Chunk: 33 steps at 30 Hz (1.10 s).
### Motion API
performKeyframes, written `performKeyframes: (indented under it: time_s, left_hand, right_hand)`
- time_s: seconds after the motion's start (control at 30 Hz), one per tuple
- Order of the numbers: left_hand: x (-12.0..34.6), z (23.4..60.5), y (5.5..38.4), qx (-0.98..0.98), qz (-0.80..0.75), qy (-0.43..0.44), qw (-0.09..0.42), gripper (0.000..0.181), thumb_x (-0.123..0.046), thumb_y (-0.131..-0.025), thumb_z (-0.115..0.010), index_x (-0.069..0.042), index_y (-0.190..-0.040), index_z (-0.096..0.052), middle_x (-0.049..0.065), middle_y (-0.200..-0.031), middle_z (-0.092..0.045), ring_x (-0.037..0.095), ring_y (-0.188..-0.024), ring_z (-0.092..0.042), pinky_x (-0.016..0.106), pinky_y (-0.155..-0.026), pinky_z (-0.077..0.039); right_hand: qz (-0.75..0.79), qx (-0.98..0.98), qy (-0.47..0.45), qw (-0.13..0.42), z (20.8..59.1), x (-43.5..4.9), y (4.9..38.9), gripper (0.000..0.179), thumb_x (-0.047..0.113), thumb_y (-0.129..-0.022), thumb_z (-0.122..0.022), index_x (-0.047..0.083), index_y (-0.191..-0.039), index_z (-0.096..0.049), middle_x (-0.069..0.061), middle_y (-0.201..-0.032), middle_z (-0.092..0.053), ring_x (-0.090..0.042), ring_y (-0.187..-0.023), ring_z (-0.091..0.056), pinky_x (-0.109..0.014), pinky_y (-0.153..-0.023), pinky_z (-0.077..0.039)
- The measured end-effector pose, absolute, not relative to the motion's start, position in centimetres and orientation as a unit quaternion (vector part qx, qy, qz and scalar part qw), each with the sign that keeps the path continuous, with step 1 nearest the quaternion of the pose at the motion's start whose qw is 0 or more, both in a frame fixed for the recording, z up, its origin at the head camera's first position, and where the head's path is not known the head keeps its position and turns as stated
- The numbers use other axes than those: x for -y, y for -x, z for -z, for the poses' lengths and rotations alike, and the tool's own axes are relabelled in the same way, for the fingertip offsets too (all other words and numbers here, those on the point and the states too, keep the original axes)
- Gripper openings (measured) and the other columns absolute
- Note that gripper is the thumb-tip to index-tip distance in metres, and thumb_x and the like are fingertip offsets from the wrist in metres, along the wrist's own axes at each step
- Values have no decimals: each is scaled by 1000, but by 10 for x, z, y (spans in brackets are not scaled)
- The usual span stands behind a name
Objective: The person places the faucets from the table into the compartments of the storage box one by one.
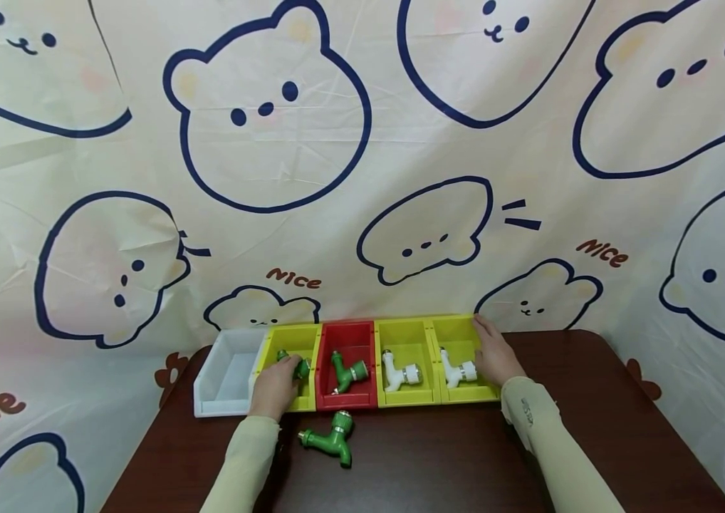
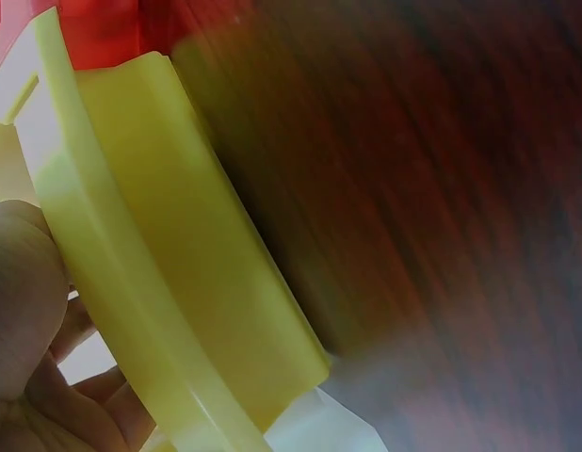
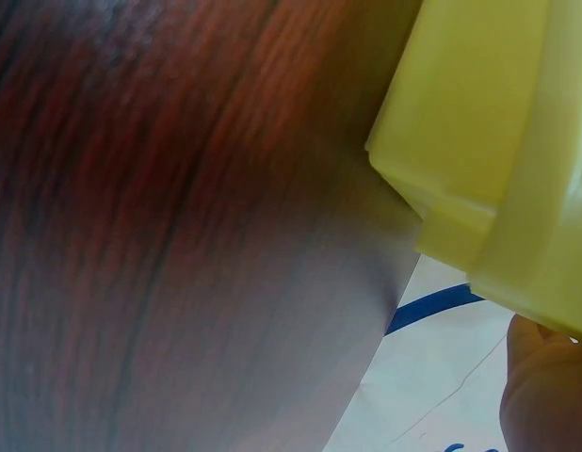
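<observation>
In the head view, my left hand [image 1: 275,388] reaches into the left yellow bin [image 1: 303,405], its fingers on a green faucet [image 1: 302,368] that they partly cover. The left wrist view shows its curled fingers [image 2: 88,414] behind the yellow wall, which hides the faucet. My right hand [image 1: 497,354] holds the right side of the rightmost yellow bin [image 1: 455,329]. A white faucet [image 1: 459,370] lies in that bin, beside the thumb. In the right wrist view, only part of the right hand [image 3: 550,391] shows past the bin's edge.
A red bin [image 1: 348,335] holds a green faucet [image 1: 346,373]; the yellow bin [image 1: 401,331] to its right holds a white one. A white bin [image 1: 224,406] stands at the left end. Another green faucet [image 1: 332,439] lies on the dark wooden table [image 1: 426,463] in front.
</observation>
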State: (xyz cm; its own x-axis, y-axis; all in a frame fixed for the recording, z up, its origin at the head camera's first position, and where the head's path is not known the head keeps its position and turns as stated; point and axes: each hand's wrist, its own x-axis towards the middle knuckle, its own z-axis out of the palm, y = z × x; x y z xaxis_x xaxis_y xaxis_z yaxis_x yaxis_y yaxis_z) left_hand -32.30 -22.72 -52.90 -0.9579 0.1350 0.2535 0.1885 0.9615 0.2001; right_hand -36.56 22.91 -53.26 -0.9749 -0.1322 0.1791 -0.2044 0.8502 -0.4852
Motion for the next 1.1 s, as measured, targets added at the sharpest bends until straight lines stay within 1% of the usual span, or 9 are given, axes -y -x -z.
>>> performKeyframes:
  time_s: [0.13, 0.3, 0.47, 0.83, 1.1]
  left_hand:
    - [226, 528, 323, 984, 114, 78, 114, 41, -3, -84, -81, -6, -123, -70, 16, -114, -74, 39, -96, -72, 54, -83, -60]
    - [225, 528, 324, 983, 120, 75, 113, 39, -4, -83, -82, -7, -121, -71, 16, -110, -74, 40, -94, -72, 55, -82, -59]
    - [224, 530, 324, 983, 129, 71, 114, 39, -3, -83, -82, -8, -119, -71, 16, -109, -75, 40, -94, -72, 55, -83, -59]
    - [221, 528, 323, 985, 124, 62, 107, 39, -2, -82, -82, -5, -120, -73, 16, -107, -75, 39, -93, -72, 54, -83, -60]
    - [222, 527, 324, 987, 124, 52, 87, 40, -1, -82, -81, -4, -122, -73, 17, -113, -75, 40, -100, -71, 53, -87, -59]
  right_hand:
    - [-261, 958, -88, 73, 533, -230, 365, 67, -1, -99, -53, -1, -161, -28, -19, -170, -19, -44, -152, -30, -61, -118, -37]
    - [-257, 959, -91, 74, 533, -230, 366, 66, -1, -99, -53, -2, -161, -28, -20, -170, -19, -45, -152, -30, -62, -117, -36]
    - [-258, 959, -90, 73, 534, -231, 365, 67, -1, -100, -53, -1, -161, -28, -19, -170, -19, -43, -152, -29, -61, -118, -36]
    - [-262, 959, -91, 65, 535, -232, 366, 67, 1, -100, -53, -1, -162, -27, -19, -170, -18, -44, -153, -28, -62, -118, -35]
    - [-262, 958, -94, 68, 532, -231, 364, 67, 0, -100, -52, -2, -162, -26, -20, -170, -17, -44, -153, -26, -62, -119, -35]
